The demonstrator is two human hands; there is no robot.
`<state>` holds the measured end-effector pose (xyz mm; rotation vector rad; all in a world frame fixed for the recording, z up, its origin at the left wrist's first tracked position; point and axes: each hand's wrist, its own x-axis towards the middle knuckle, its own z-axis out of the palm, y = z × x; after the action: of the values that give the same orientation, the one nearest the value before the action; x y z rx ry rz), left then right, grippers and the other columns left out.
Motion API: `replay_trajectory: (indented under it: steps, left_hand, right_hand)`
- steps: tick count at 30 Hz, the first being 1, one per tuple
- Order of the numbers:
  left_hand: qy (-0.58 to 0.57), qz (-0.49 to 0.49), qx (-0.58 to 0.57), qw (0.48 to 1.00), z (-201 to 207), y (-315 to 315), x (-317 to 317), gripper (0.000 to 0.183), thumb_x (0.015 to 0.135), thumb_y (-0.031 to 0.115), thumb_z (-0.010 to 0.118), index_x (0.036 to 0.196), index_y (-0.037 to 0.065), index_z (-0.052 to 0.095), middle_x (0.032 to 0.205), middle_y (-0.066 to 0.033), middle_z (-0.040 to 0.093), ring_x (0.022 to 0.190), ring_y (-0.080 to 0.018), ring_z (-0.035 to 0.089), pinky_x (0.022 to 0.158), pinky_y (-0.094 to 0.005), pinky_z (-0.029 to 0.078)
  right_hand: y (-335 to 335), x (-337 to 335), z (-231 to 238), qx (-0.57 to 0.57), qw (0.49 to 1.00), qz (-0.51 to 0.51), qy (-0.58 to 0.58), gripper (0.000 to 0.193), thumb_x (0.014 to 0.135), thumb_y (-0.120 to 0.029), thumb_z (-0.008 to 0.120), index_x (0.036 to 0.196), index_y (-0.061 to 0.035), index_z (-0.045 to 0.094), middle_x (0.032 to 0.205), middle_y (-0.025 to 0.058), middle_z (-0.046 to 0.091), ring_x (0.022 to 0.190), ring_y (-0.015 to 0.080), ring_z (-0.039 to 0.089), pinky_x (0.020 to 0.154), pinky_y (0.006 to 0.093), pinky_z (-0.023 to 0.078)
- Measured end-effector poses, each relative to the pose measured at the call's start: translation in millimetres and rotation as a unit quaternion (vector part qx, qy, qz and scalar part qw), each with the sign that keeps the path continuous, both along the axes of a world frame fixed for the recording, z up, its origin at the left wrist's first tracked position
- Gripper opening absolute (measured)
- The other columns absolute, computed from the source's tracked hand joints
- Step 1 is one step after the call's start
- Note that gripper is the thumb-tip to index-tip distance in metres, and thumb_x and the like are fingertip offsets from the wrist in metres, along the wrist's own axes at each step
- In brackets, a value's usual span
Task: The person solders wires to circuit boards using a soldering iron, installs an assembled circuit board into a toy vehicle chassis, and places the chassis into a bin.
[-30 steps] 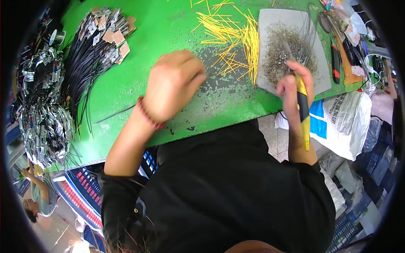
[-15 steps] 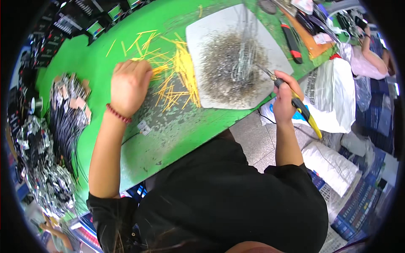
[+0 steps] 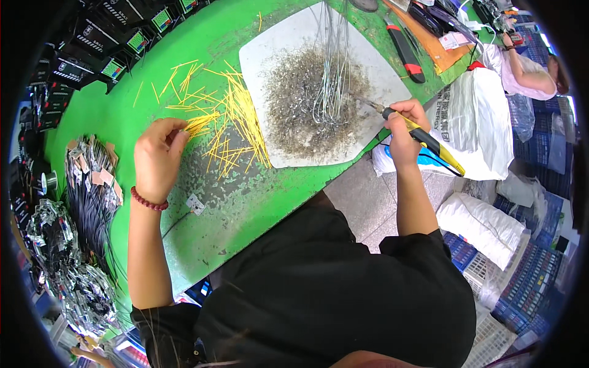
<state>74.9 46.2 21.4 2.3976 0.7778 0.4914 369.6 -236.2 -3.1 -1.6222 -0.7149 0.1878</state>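
Observation:
My left hand (image 3: 158, 156), with a red bead bracelet at the wrist, is at the left edge of a pile of thin yellow strips (image 3: 239, 110). Its thumb and fingertips come together against the strip ends; what lies between them is too small to make out. My right hand (image 3: 405, 135) grips a soldering iron (image 3: 434, 142) by its yellow and black handle. The iron's metal tip points left over a pale board (image 3: 257, 55) covered with dark specks and residue. Close to the tip, a bundle of thin wires (image 3: 331, 92) with silvery looped ends lies on the board.
On the green table (image 3: 208, 245), a red-and-black cutter (image 3: 405, 52) lies beyond the board. Bundled dark cables (image 3: 92, 184) and silvery coiled parts (image 3: 80, 288) are at the left. Black boxes (image 3: 92, 37) stand at the far left. White sacks (image 3: 481, 122) and another person (image 3: 527, 76) are at right.
The table scene has shifted left in view. My left hand has opened out from a curled shape into a pinch at the strips. The soldering iron stays in my right hand, tip near the wires.

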Motion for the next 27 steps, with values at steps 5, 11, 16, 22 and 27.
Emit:
replay_trajectory:
  steps: [5,11,16,22,27]
  left_hand:
    - [-0.019,0.012,-0.031,0.999,2,-6,1,0.009,0.079,-0.001,0.066,0.088,-0.002,0.063,0.080,-0.0114,0.063,0.066,-0.0213,0.059,0.061,-0.0295,0.048]
    - [-0.031,-0.011,0.081,0.996,6,-6,2,0.007,0.077,-0.001,0.066,0.081,0.000,0.060,0.082,-0.0106,0.062,0.072,-0.0243,0.058,0.057,-0.0320,0.046]
    - [-0.028,0.025,0.051,0.998,4,-5,-3,0.004,0.080,0.001,0.064,0.081,0.000,0.061,0.081,-0.0099,0.063,0.073,-0.0242,0.060,0.055,-0.0328,0.044]
    - [-0.069,0.045,-0.070,0.994,-4,8,-18,0.007,0.084,0.004,0.062,0.087,-0.003,0.063,0.080,-0.0091,0.066,0.074,-0.0139,0.062,0.065,-0.0261,0.047]
    - [-0.096,0.057,-0.059,0.992,-8,20,-23,0.008,0.085,0.005,0.062,0.082,-0.002,0.060,0.075,-0.0028,0.062,0.072,-0.0096,0.057,0.068,-0.0236,0.046]
  right_hand:
    - [-6,2,-2,0.038,0.999,0.003,0.028,0.008,0.079,-0.003,0.056,0.087,-0.0004,0.055,0.072,0.0033,0.056,0.057,0.0076,0.051,0.054,0.0206,0.040]
    - [-9,-3,0,0.060,0.998,-0.005,0.014,0.007,0.078,-0.002,0.054,0.085,0.0004,0.055,0.071,0.0054,0.056,0.056,0.0084,0.050,0.053,0.0208,0.040]
    - [-3,-7,5,0.069,0.997,-0.022,0.004,0.007,0.078,-0.002,0.054,0.085,0.0007,0.055,0.068,0.0041,0.055,0.055,0.0079,0.048,0.053,0.0203,0.037]
    - [0,-11,8,0.045,0.998,-0.027,-0.018,0.006,0.078,-0.004,0.057,0.084,-0.0011,0.056,0.068,0.0019,0.055,0.055,0.0071,0.050,0.053,0.0218,0.039]
    - [9,-21,19,0.036,0.999,-0.022,-0.028,0.010,0.077,-0.004,0.064,0.084,-0.0037,0.058,0.074,-0.0002,0.057,0.064,0.0056,0.051,0.057,0.0236,0.042]
